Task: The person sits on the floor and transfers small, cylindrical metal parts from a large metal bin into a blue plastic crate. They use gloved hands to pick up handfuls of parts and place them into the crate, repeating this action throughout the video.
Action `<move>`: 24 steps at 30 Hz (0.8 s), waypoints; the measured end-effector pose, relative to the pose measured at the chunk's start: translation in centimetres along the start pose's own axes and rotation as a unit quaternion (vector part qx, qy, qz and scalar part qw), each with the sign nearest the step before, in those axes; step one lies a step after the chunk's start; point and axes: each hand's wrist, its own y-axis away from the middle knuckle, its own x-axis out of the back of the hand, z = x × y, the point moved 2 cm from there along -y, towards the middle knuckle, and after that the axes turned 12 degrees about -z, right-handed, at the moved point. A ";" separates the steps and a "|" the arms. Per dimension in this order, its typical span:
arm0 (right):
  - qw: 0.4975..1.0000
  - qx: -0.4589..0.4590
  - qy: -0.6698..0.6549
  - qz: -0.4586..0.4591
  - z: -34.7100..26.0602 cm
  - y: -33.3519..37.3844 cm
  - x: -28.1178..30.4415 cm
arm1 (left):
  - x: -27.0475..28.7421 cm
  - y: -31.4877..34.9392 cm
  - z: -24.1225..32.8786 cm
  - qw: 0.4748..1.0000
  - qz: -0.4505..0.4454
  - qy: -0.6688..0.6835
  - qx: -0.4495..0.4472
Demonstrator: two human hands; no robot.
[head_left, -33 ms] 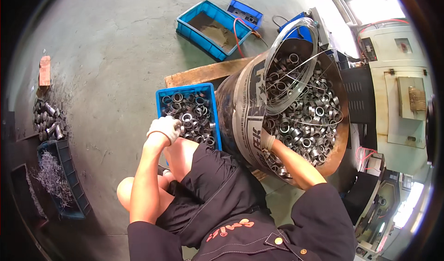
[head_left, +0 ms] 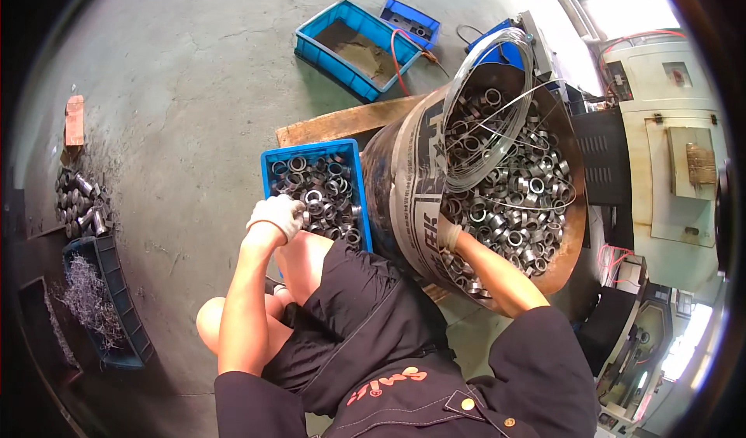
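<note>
My left hand (head_left: 277, 215), in a white work glove, is over the near left edge of a blue plastic bin (head_left: 270, 175), beside my knee. Its fingers are curled in, and what they hold, if anything, is hidden. Several short metal rings (head_left: 314, 196) fill the bin. My right hand (head_left: 448, 233), also gloved, reaches inside the near left rim of a large tilted drum (head_left: 404, 182); its fingers are out of sight there. A heap of metal rings (head_left: 513, 240) lies in the drum around and beyond that hand.
A loose coil of thin wire (head_left: 522, 88) hangs over the drum's mouth. A wooden beam (head_left: 342, 121) lies behind the blue bin. Further off stand a turquoise tray (head_left: 307, 47) and a small blue bin (head_left: 426, 19). At left are metal parts (head_left: 78, 201) and a crate of shavings (head_left: 128, 306).
</note>
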 end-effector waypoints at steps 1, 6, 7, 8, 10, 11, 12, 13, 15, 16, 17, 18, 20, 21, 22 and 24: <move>0.998 -0.008 0.061 -0.025 -0.9 -0.2 0.5 | 0.0 -0.1 0.0 1.000 -0.005 0.003 0.000; 0.948 -0.043 0.285 -0.131 -2.5 -1.2 0.7 | 0.6 0.0 0.3 0.999 -0.017 0.034 0.005; 0.947 -0.044 0.284 -0.142 -2.7 -1.3 0.8 | 0.7 0.0 0.2 1.000 -0.013 0.027 0.003; 0.946 -0.047 0.281 -0.152 -3.0 -1.4 0.7 | 0.7 -0.1 0.1 1.000 -0.009 0.020 0.000; 0.960 -0.058 0.219 -0.165 -2.0 -0.9 0.6 | 0.2 -0.5 0.0 1.000 -0.003 0.012 -0.006; 0.965 -0.060 0.187 -0.174 -1.4 -0.9 0.2 | -0.1 -0.7 -0.1 1.000 0.001 0.009 -0.008; 0.969 -0.058 0.156 -0.181 -1.2 -1.3 0.1 | 0.1 -1.1 0.0 1.000 0.007 0.005 -0.016; 0.959 -0.064 0.198 -0.190 -1.0 -1.3 -0.1 | 0.2 -1.2 0.0 1.000 0.010 0.010 -0.015; 0.935 -0.071 0.279 -0.207 -1.8 -1.4 -0.3 | 0.0 -0.8 0.1 1.000 0.015 0.020 -0.014; 0.957 -0.077 0.214 -0.181 -2.5 -1.1 -0.3 | 0.1 -0.7 0.2 1.000 0.008 0.023 -0.013; 0.984 -0.043 0.125 -0.115 -2.1 -0.6 -0.5 | 0.2 -0.7 0.3 1.000 0.006 0.022 -0.012; 0.998 0.004 0.041 -0.054 -1.9 -0.1 -0.8 | 0.2 -0.6 0.0 1.000 0.004 0.023 -0.009; 0.999 0.007 0.023 -0.036 -0.3 -0.2 -1.3 | 0.0 -0.6 0.3 1.000 0.019 0.022 -0.010; 0.999 0.010 0.012 -0.028 0.0 -0.6 -1.7 | 0.0 -0.5 0.5 1.000 0.012 0.019 -0.010; 1.000 0.014 0.001 -0.021 0.4 -0.8 -2.1 | 0.2 -0.4 0.7 1.000 0.004 0.015 -0.009; 0.999 0.021 -0.032 -0.019 1.0 -1.1 -2.4 | -0.1 -0.4 0.6 1.000 0.000 0.016 -0.008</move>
